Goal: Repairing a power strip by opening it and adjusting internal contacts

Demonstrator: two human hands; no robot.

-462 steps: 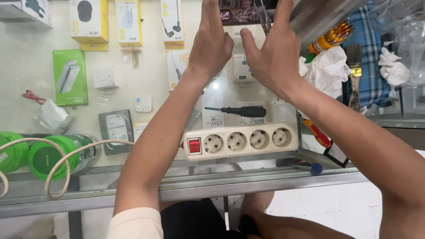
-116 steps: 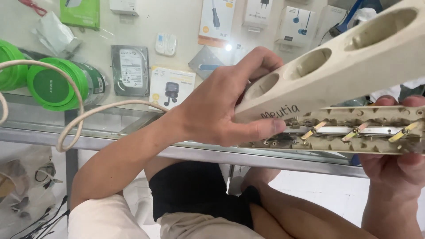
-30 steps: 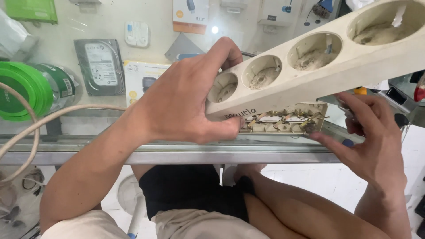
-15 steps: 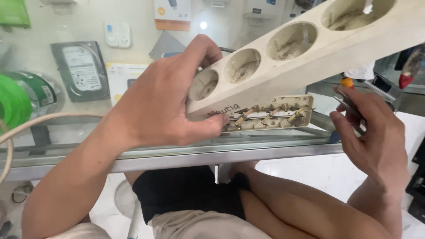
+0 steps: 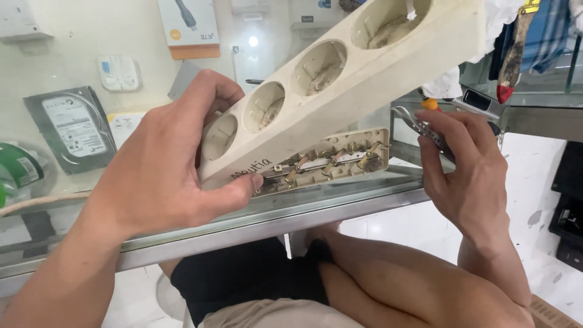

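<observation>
Nearest the camera, the person's knees and lap sit under the metal edge of a glass counter [image 5: 340, 206], which runs across the view from lower left up to the right. The left forearm comes up from the bottom left corner. The left hand [image 5: 164, 176] is curled firmly around the near end of a cream socket cover [image 5: 340, 79]: the thumb presses along its lower side and the fingers wrap over the top by the first socket hole. The cover is tilted, its near end low by the counter and its far end raised toward the upper right.

Just below the cover, the base of the power strip [image 5: 328, 164] lies on the glass with its brass contact strips showing. Its left end meets the cover at the thumb; toward the right the two parts gape apart.

The right forearm rises from the lower right. The right hand [image 5: 467, 176] is held upright just beside the right end of the base, fingers loosely bent around a small metal tool [image 5: 419, 124]; how tightly it grips I cannot tell.

Open floor lies to the right of the counter edge. Farther back, under the glass, lie a hard drive [image 5: 70, 130] and packaged goods.
</observation>
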